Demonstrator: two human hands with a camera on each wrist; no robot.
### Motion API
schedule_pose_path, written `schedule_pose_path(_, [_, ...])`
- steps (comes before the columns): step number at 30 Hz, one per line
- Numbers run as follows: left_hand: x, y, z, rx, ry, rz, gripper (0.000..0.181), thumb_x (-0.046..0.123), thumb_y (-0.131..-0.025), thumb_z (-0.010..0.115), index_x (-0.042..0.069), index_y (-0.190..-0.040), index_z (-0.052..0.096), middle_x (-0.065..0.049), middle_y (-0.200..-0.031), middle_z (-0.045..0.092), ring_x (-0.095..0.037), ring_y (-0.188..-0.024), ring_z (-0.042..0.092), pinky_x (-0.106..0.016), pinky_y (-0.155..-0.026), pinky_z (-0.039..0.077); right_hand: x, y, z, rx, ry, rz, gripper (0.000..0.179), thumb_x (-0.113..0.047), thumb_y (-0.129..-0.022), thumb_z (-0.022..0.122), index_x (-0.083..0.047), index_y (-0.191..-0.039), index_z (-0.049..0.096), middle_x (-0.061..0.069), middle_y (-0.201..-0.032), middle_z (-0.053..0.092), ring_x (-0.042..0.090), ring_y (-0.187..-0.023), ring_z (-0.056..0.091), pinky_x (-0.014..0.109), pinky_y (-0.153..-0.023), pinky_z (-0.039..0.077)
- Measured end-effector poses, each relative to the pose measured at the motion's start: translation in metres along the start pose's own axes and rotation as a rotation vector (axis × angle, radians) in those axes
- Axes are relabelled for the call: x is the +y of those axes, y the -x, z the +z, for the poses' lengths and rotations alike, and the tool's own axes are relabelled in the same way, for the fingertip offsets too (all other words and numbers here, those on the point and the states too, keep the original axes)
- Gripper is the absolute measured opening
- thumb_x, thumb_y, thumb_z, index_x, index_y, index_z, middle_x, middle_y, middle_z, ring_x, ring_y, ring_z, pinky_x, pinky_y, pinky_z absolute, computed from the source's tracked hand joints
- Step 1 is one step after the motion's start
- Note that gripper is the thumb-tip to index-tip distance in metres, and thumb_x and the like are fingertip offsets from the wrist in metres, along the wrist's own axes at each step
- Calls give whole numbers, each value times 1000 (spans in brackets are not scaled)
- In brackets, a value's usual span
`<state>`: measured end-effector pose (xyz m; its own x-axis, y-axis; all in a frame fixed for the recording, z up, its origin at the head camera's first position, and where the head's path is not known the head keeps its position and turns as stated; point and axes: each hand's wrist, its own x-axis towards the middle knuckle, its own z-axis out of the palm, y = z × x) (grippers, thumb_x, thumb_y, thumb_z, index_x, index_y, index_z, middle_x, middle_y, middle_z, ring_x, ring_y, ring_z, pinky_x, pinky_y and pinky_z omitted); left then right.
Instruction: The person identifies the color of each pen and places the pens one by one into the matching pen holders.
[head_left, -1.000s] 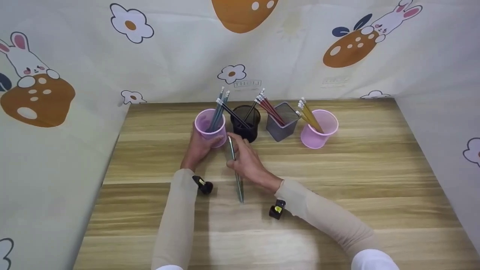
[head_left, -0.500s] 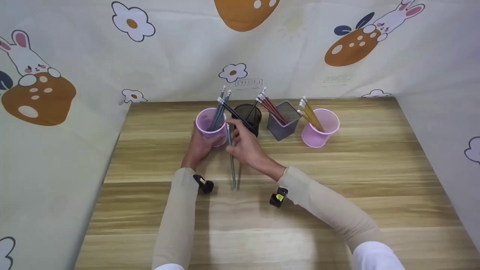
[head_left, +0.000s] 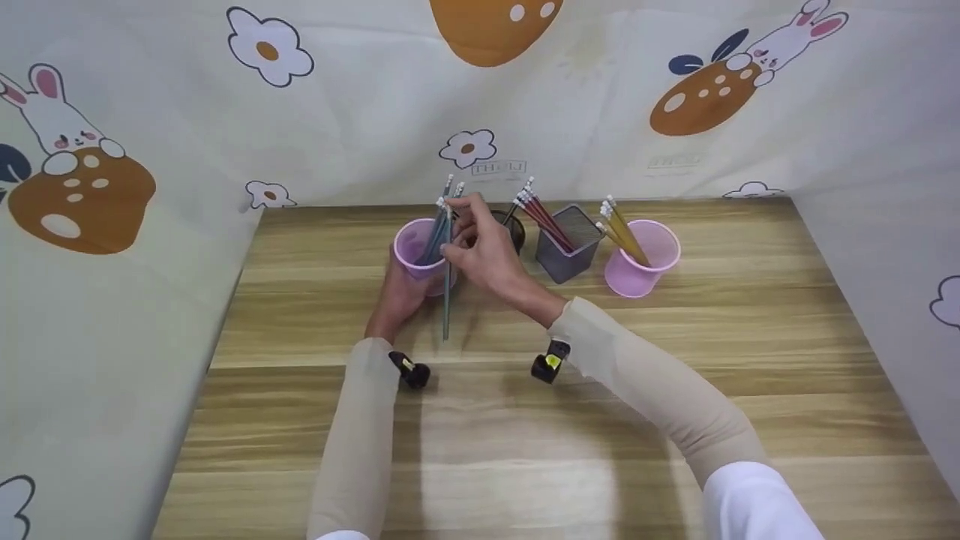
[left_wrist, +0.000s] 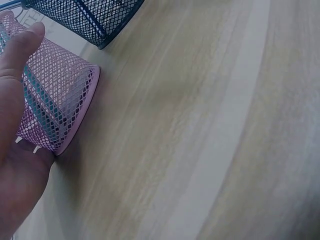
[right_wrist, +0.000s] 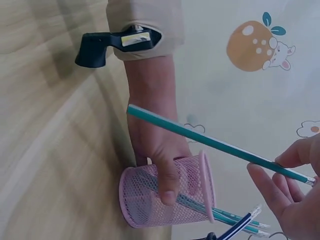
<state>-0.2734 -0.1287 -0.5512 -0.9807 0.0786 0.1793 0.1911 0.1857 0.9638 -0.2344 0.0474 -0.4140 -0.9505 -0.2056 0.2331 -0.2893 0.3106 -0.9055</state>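
Observation:
My left hand [head_left: 397,300] grips a pink mesh pencil cup [right_wrist: 187,172], its thumb laid across the mesh. Inside the cup lean several green pencils [head_left: 435,236], eraser ends up. My right hand [head_left: 491,251] pinches another green pencil [right_wrist: 210,142] near its white eraser end, between thumb and fingers. That pencil hangs steeply in front of the cup's right rim, its lower end in the air outside the cup. A black mesh cup [left_wrist: 95,22] with dark pencils stands just right of the pink one, largely hidden behind my right hand in the head view.
Farther right are a grey square mesh holder [head_left: 566,259] with red pencils [head_left: 546,216] and a second pink cup [head_left: 634,281] with yellow pencils [head_left: 624,234]. A patterned cloth [head_left: 360,127] rises behind the wooden table [head_left: 525,442].
My right hand has lifted the green pencil up and slightly left, from over the table to beside the pink cup's rim. My left hand has stayed on the cup.

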Motion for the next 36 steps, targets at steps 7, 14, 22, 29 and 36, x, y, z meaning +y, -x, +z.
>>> schedule_pose_path(7, [0, 1, -1, -9, 1, 19, 92, -2, -80, 77, 0, -152, 20, -24, -151, 41, -35, -141, 41, -45, -124, 28, -15, -23, -5, 51, -44, 11, 55, 1, -87, 70, -11, -137, 50, 11, -102, 64, 19, -92, 65, 26, -78, 58])
schedule_pose_path(14, [14, 5, -1, -14, 25, 131, 86, -7, -78, 76, -8, -149, 27, -29, -138, 51, -39, -128, 51, -50, -117, 35, -32, -46, -8, 119, -59, -8, 55, -1, -88, 71, -12, -137, 49, 11, -104, 63, 19, -95, 64, 27, -75, 59])
schedule_pose_path(22, [30, 5, -2, -2, 106, 94, 90, -7, -69, 84, -7, -145, 38, -23, -139, 55, -23, -127, 51, -34, -119, 33, -35, -69, -8, 189, 19, -3, 48, -5, -90, 71, -10, -134, 52, 8, -103, 64, 15, -95, 64, 24, -77, 57])
schedule_pose_path(29, [-1, -1, 1, 30, 55, 72, 98, -1, -68, 88, 2, -150, 33, -17, -145, 50, -25, -134, 47, -35, -121, 30, -30, -81, -6, 155, 54, 53, 32, -9, -94, 68, -10, -124, 57, 5, -107, 64, 12, -98, 61, 20, -79, 56])
schedule_pose_path(36, [-1, 0, 0, 31, 27, 9, 103, 0, -70, 87, 2, -152, 26, -20, -150, 45, -30, -139, 44, -38, -123, 29, -25, -92, -2, 134, 107, 75, 22, -13, -97, 65, -6, -118, 62, 5, -107, 67, 12, -96, 65, 19, -81, 56])
